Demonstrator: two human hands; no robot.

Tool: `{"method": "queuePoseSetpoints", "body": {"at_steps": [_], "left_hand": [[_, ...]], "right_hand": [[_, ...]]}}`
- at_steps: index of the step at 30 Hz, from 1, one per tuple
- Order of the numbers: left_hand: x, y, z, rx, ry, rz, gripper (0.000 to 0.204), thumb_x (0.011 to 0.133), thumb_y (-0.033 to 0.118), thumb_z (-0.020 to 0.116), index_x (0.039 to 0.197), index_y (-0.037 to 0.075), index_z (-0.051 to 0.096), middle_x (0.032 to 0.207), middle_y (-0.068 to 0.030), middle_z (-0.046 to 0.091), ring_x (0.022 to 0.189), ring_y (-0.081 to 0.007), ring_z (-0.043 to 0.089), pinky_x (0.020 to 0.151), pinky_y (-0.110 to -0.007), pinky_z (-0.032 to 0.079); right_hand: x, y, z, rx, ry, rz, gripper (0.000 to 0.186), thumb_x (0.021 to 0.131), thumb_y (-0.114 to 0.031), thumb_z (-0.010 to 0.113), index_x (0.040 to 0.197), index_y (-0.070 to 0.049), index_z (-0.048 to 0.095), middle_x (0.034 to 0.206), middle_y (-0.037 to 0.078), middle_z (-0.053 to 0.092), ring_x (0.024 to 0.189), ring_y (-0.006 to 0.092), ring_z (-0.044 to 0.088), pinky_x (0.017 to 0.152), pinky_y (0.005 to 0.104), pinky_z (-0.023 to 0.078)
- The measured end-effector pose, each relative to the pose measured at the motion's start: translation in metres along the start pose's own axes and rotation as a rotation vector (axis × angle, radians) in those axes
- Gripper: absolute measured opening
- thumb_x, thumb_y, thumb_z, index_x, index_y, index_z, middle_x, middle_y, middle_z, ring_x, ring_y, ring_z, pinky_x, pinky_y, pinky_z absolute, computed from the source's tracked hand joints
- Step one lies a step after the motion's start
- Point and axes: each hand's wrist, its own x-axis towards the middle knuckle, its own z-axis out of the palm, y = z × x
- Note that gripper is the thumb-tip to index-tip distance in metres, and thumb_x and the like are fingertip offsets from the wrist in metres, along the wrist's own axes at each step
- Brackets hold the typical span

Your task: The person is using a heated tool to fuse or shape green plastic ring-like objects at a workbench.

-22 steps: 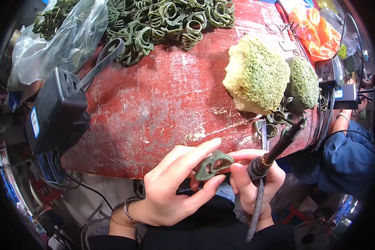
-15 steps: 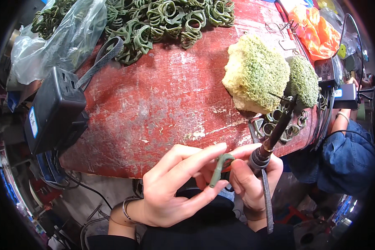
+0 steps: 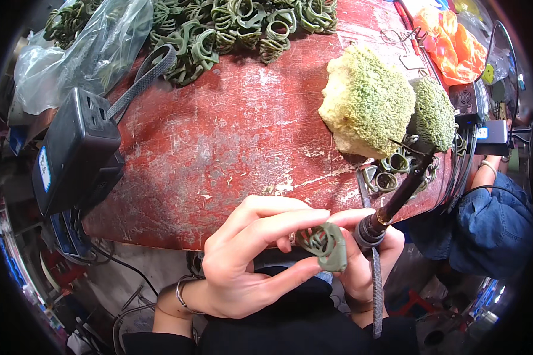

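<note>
Between the fingertips and thumb of my left hand (image 3: 249, 260) is a green openwork ring (image 3: 326, 247), its banded loop and flat solid side showing. My right hand (image 3: 361, 266) touches the ring's right side with its fingers. That same hand grips a soldering iron (image 3: 405, 192) with a dark barrel, which points up and right to a thin bent tip. A narrow grey ridged strip, which looks like a file (image 3: 377, 296), hangs down from the right hand; its middle is hidden. Both hands are just off the table's near edge.
On the worn red table (image 3: 219, 148) lie a heap of green rings (image 3: 237, 26), a crumbly yellow-green block (image 3: 370, 100), a smaller green block (image 3: 433, 112) and several loose rings (image 3: 387, 181). A black box (image 3: 80, 148) with a strap stands left. Another person's blue sleeve (image 3: 491, 225) is at right.
The green ring has turned, from edge-on to showing its open bands and flat side. The soldering iron has tilted further right. Both hands have shifted slightly.
</note>
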Motion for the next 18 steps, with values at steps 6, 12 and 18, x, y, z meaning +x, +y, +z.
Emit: {"method": "queuePoseSetpoints", "body": {"at_steps": [6,12,18], "left_hand": [[-0.0001,-0.0018,0.0024,-0.085,0.009,0.006,0.049,0.058,-0.005,0.077,0.102,-0.001,0.054,0.098,-0.0104,0.049,0.087,-0.0151,0.054,0.070,-0.023,0.046],[-0.0001,-0.0037,0.0043,-0.170,0.037,-0.029,0.048,0.057,-0.007,0.077,0.099,-0.002,0.052,0.097,-0.0117,0.050,0.090,-0.0185,0.055,0.077,-0.028,0.049],[0.0001,-0.0059,0.0054,-0.141,0.074,-0.021,0.044,0.061,-0.002,0.078,0.095,0.000,0.051,0.094,-0.0123,0.051,0.085,-0.0184,0.057,0.074,-0.027,0.049]], "right_hand": [[-0.0035,-0.0080,0.0011,0.106,0.007,0.123,0.010,0.082,-0.001,0.059,0.091,0.004,0.060,0.065,0.002,0.058,0.050,0.0019,0.048,0.042,0.0159,0.034],[-0.0045,-0.0056,0.0009,0.067,0.020,0.056,0.009,0.081,0.000,0.059,0.089,0.005,0.061,0.075,0.008,0.063,0.063,0.0086,0.057,0.056,0.0203,0.045],[-0.0033,-0.0075,0.0022,0.110,0.027,0.136,0.010,0.080,0.000,0.061,0.089,0.005,0.062,0.080,0.010,0.065,0.069,0.0096,0.059,0.063,0.0219,0.047]]}}
